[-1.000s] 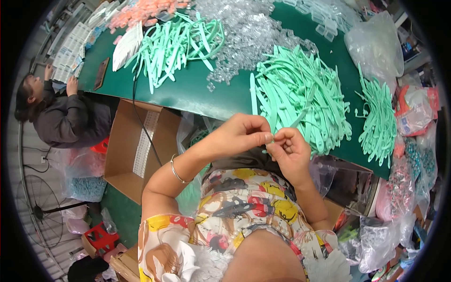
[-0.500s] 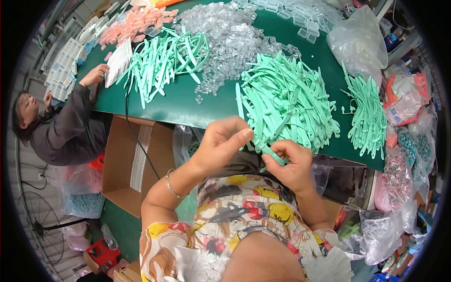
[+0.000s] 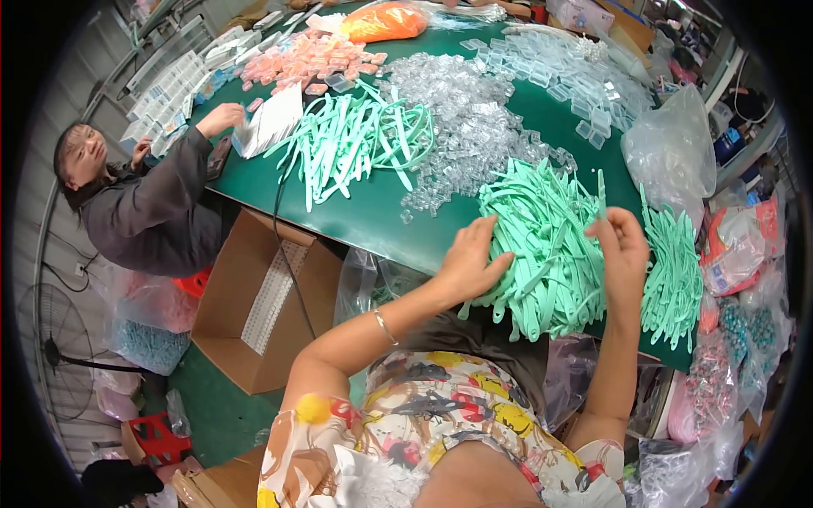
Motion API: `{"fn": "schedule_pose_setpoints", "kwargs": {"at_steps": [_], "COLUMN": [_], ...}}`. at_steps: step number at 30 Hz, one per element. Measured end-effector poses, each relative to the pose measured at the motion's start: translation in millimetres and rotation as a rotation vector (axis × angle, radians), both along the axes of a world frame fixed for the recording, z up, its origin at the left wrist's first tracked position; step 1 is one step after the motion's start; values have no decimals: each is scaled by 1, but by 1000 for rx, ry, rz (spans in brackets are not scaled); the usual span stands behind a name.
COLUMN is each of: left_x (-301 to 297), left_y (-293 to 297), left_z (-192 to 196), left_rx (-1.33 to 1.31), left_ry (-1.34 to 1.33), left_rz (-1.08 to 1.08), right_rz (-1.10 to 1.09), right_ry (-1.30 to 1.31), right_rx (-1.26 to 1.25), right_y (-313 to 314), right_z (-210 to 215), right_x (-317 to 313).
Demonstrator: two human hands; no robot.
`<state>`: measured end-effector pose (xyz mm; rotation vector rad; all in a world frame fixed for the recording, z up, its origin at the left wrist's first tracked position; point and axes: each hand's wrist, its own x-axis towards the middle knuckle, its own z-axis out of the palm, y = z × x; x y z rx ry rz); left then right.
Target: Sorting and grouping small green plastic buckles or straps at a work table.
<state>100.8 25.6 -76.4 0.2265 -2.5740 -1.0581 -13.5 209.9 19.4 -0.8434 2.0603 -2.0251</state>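
Green pile [image 3: 550, 271]: left hand [image 3: 470, 261], spread at nine o'clock, should steady lightly; right hand [image 3: 624, 243], at three, pinches one strap [image 3: 601, 193].

open tabletop front [image 3: 360, 222] (strap pile [image 3: 549, 254] rightward)

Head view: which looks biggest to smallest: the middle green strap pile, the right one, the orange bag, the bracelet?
From largest:
Middle green strap pile
Right green strap pile
Orange bag
Bracelet
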Motion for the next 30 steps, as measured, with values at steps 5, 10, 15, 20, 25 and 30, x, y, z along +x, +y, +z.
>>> {"fn": "schedule_pose_setpoints", "kwargs": {"at_steps": [5, 10, 15, 20, 25, 30], "left_x": [-31, -53, -86, -103, -114, -108], "left_y": [19, 26, 19, 10, 2, -4], "left_z": [-13, -3, -5, -6, -17, -20], "left_rx": [459, 527, 534, 508, 448, 321], "left_ry": [104, 138, 230, 226, 262, 293], "left_rz": [44, 49, 7, -34, -87, -42], "right_rz": [-140, -84, -189, -220, -182, -221], "right_ry": [495, 275, 173, 25, -70, -16], "right_rx": [538, 468, 420, 281, 139, 209], "right_y": [-8, -12, -29, -41, -49, -47], "right_z": [-86, -78, -87, -84, -80, -81], "right_x": [-57, -55, -63, -57, -52, -49]}}
